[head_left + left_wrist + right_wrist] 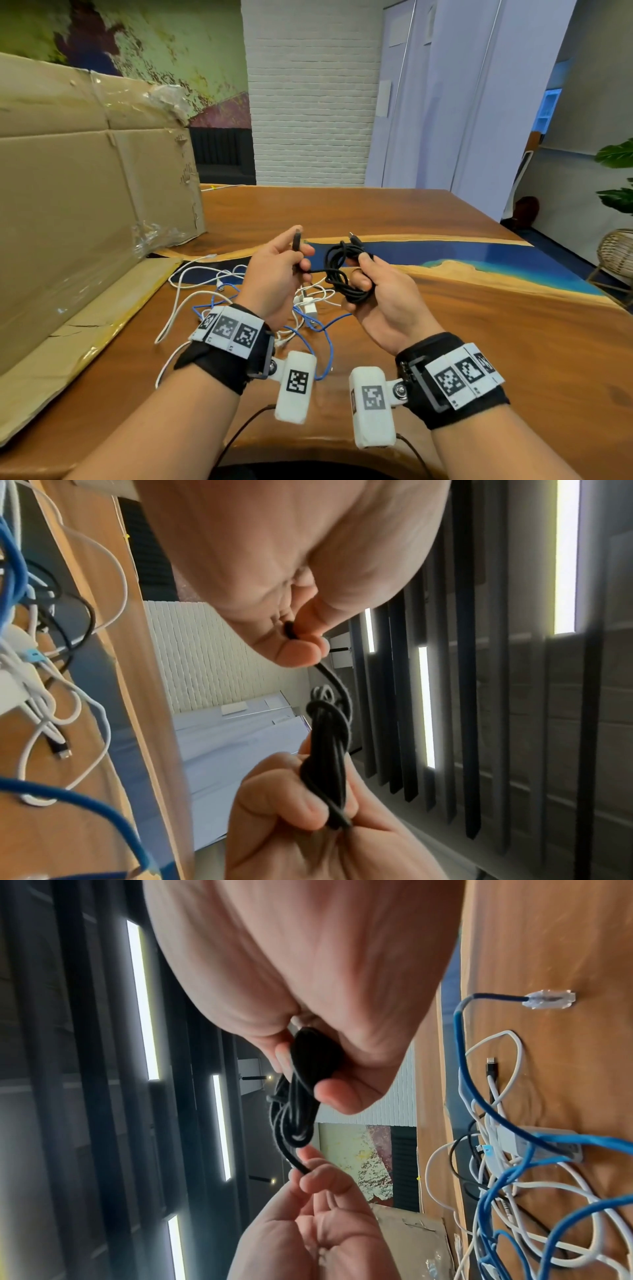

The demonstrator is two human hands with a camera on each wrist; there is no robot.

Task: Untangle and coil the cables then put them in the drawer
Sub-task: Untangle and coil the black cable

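A thin black cable, mostly coiled, is gripped by the right hand while the left hand pinches its loose end.

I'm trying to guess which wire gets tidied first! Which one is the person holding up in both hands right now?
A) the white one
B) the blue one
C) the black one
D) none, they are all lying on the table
C: the right hand grips the black cable as a bundle and the left hand pinches its loose end, while the blue cable and white cables lie on the table.
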